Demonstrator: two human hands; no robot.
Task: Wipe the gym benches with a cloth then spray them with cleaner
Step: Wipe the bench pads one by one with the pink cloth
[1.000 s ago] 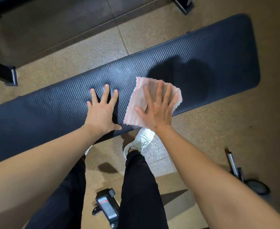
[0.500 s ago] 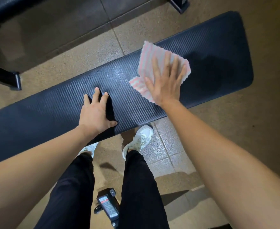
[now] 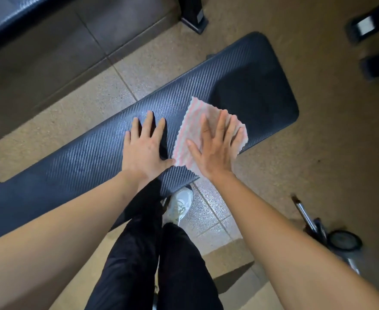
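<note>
Right hand (image 3: pixel 215 151) spread on striped cloth (image 3: pixel 191 121), left hand (image 3: pixel 143 151) spread beside, bracing bench pad (image 3: pixel 251 86) (risk: cloth bunching, patches missed).

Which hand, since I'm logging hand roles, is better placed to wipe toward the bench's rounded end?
Right. The right hand lies flat on the cloth, nearer that end; the left hand presses bare bench.

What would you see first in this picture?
A long black textured padded bench crosses the middle of the view. The right hand presses a pink-and-white striped cloth flat on it, and the left hand rests beside it on the bare pad. A white sneaker peeks out below.
</note>
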